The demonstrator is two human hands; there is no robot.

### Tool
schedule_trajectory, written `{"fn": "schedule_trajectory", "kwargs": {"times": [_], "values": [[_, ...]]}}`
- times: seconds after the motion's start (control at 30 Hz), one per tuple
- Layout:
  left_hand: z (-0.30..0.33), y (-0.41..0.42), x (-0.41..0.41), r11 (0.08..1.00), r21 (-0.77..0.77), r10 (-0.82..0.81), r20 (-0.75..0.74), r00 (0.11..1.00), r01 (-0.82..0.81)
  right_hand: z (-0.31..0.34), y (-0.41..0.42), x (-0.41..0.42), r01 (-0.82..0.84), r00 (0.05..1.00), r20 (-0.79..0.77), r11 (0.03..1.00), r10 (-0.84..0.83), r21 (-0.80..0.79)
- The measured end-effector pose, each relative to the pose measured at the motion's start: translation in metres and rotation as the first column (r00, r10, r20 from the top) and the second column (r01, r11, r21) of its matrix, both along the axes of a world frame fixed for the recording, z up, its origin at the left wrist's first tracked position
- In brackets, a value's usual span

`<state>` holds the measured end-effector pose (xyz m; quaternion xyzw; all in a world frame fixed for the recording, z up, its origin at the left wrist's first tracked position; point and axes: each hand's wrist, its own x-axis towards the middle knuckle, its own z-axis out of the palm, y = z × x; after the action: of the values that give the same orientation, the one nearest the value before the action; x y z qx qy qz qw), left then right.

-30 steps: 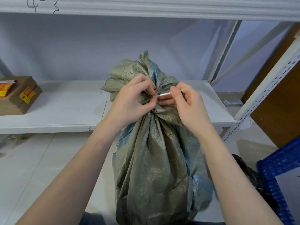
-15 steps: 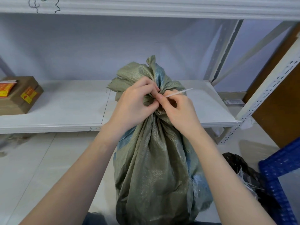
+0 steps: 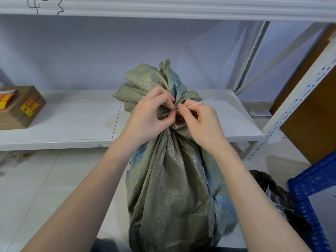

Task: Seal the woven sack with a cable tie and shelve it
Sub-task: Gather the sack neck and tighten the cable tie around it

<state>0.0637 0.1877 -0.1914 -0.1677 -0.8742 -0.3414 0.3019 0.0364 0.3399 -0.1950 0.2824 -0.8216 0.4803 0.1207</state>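
Note:
A grey-green woven sack (image 3: 174, 188) stands upright on the floor in front of the white shelf (image 3: 72, 124), its mouth bunched into a neck. My left hand (image 3: 147, 119) clamps that neck from the left, fingertips pinching at the gather. My right hand (image 3: 198, 122) pinches a thin white cable tie (image 3: 199, 103) at the neck; its free tail sticks out up and to the right. The part of the tie around the neck is hidden by my fingers.
A brown cardboard box (image 3: 20, 108) with yellow stickers sits at the shelf's left end. A perforated white upright (image 3: 298, 104) and a brown panel (image 3: 316, 99) stand at right. A blue crate (image 3: 316, 195) and a black bag (image 3: 272, 193) lie on the floor at lower right.
My right hand has slid in along the tie toward the neck, so more tail sticks out past it. The sack's top has shifted slightly right and the left hand keeps its grip.

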Motion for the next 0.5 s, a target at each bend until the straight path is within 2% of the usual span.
{"fn": "schedule_trajectory", "kwargs": {"times": [0.23,0.5], "values": [[-0.0008,-0.0022,-0.0004,1.0,0.001,0.013,0.007,1.0,-0.013,-0.0008,0.0008,-0.0038,0.005,1.0,0.023,1.0,-0.004,-0.025],[-0.0023,-0.0063,-0.0014,1.0,0.017,0.01,0.026,1.0,-0.01,-0.0002,0.0008,-0.0048,-0.034,0.982,0.182,0.992,0.056,-0.123]]}}
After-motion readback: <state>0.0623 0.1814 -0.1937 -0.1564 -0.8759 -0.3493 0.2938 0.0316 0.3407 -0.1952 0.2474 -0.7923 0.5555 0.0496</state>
